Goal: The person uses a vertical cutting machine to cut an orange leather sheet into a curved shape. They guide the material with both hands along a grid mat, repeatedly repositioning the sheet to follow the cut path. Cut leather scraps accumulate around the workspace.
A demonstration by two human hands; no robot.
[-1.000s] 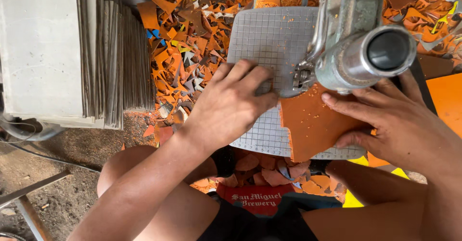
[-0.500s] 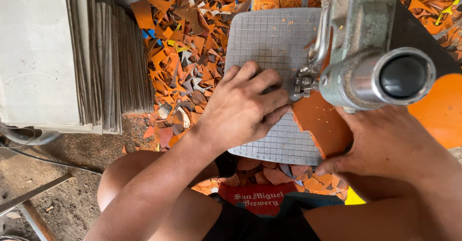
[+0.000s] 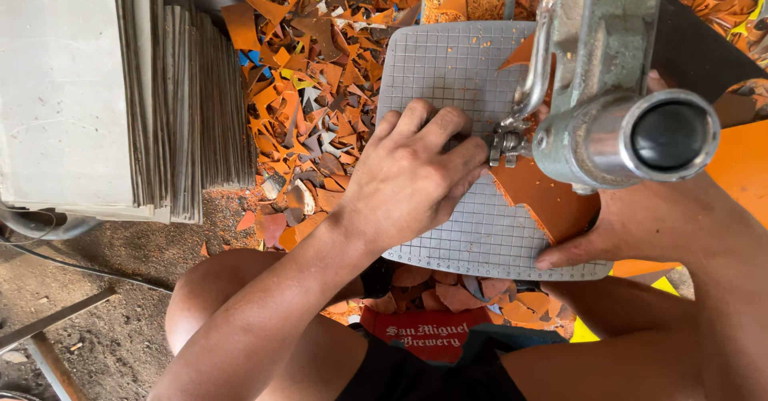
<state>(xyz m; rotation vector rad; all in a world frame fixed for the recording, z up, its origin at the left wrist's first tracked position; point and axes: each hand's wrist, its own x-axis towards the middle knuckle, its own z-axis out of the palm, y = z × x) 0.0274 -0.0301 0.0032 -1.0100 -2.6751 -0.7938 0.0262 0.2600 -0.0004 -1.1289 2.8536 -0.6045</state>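
While the left hand point(image 3: 412, 181) presses flat, fingers spread, on the gridded grey surface point(image 3: 448, 73), the right hand point(image 3: 640, 225) pinches an orange leather-like sheet point(image 3: 544, 197), ragged-edged, beside the metal cutter head point(image 3: 608, 121). Cutter hides the sheet's far part. Orange offcuts point(image 3: 312, 89) lie left; stacked grey boards point(image 3: 160, 97) far left.

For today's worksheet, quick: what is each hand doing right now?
Left hand: pressed flat on the grid mat, holding nothing.
Right hand: steadying the orange sheet.

Orange jagged-edged sheet piece point(image 3: 548, 201), flat on gridded cutting mat point(image 3: 448, 73)
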